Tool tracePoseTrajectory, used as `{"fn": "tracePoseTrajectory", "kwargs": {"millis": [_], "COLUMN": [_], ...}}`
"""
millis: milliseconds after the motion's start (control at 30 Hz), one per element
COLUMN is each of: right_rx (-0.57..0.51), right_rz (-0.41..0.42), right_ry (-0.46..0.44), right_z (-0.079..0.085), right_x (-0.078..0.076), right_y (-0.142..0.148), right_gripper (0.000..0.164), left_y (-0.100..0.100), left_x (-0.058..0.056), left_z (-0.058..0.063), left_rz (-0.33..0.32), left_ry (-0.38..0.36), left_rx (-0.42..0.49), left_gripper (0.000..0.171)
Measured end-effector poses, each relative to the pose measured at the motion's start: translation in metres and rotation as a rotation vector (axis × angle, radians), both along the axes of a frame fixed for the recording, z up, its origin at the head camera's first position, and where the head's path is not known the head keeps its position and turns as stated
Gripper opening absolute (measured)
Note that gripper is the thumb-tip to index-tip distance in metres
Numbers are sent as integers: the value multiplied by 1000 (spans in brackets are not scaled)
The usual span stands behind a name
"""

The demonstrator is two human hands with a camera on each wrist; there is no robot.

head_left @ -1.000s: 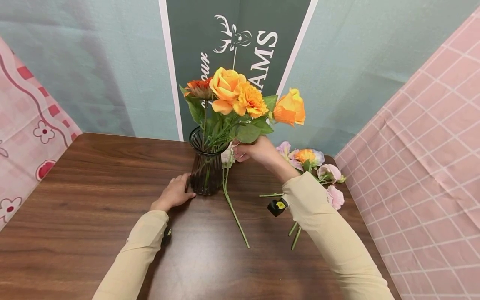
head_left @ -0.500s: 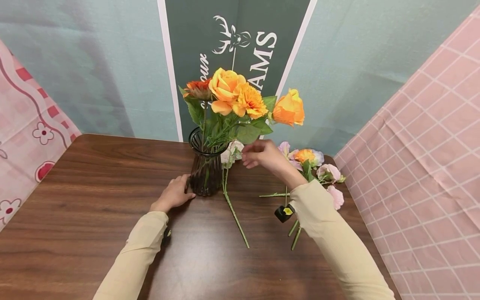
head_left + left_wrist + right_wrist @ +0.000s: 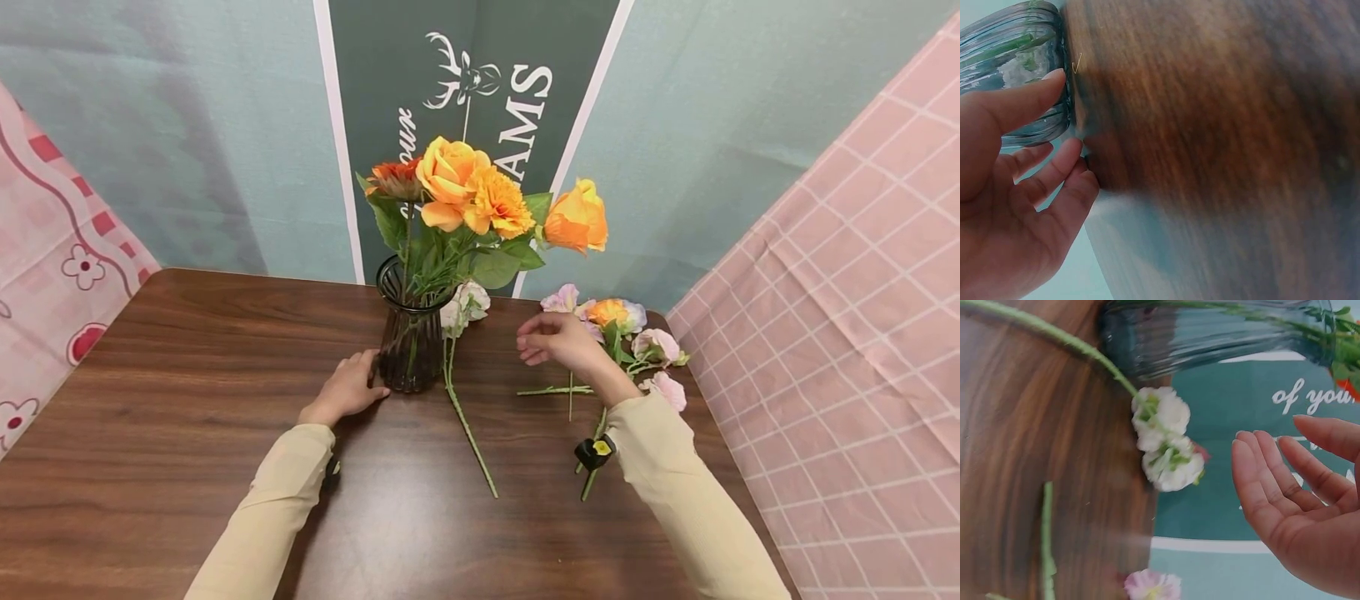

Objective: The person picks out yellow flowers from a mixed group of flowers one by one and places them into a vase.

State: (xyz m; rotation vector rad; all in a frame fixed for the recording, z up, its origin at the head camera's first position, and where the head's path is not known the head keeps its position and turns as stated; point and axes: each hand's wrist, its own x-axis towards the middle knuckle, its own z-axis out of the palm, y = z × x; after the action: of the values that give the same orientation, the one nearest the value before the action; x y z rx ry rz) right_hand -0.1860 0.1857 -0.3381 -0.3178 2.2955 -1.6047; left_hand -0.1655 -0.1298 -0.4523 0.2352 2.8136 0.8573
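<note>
A dark ribbed glass vase [image 3: 412, 358] stands upright near the table's far edge, filled with orange roses [image 3: 450, 171], a ruffled orange flower [image 3: 501, 202] and a red-orange flower [image 3: 396, 179]. My left hand [image 3: 343, 390] holds the vase low on its left side, thumb across the front and fingers toward the back. My right hand [image 3: 558, 342] hovers right of the vase, fingers loosely bent and nothing in them. Beside the vase lies a white flower stem [image 3: 468, 429], its white blooms [image 3: 1169, 437] at the far end.
Right of my right hand lie several loose flowers: a lilac one [image 3: 562, 300], an orange one [image 3: 609, 312] and pink ones [image 3: 656, 346]. Their green stems [image 3: 551, 390] point toward the middle and front of the wooden table [image 3: 210, 375]. Fabric walls border three sides.
My right hand has left the area by the vase's leaves and white blooms, moving right and toward me. The white flower stays on the table. My left hand and the vase keep their place.
</note>
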Motion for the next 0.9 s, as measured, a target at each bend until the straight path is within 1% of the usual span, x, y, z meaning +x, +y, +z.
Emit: {"fn": "tracePoseTrajectory", "kwargs": {"millis": [167, 267, 367, 433, 500, 667, 800, 833, 900], "right_rx": [19, 17, 20, 25, 31, 37, 69, 28, 45], "right_rz": [-33, -71, -128, -156, -178, -218, -267, -253, -268], "right_ry": [-16, -32, -64, -80, -100, -144, -151, -141, -142], "right_z": [-15, -26, -35, -39, -41, -48, -56, -67, -69], "right_x": [3, 3, 3, 5, 8, 14, 18, 16, 18], "right_y": [16, 29, 44, 55, 64, 88, 105, 116, 123], "right_gripper": [24, 23, 22, 19, 19, 24, 21, 19, 16], "left_y": [0, 0, 0, 0, 0, 0, 0, 0, 0], "left_x": [1, 2, 2, 2, 2, 1, 0, 0, 0], "left_z": [0, 1, 0, 0, 0, 0, -1, -1, -1], "left_rz": [-4, -4, -3, -2, -3, -3, -4, -5, -7], "left_ry": [4, 5, 3, 3, 3, 2, 0, 0, 4], "left_rx": [0, 3, 4, 5, 7, 8, 5, 5, 7], "left_gripper": [65, 64, 65, 65, 65, 65, 66, 66, 65]}}
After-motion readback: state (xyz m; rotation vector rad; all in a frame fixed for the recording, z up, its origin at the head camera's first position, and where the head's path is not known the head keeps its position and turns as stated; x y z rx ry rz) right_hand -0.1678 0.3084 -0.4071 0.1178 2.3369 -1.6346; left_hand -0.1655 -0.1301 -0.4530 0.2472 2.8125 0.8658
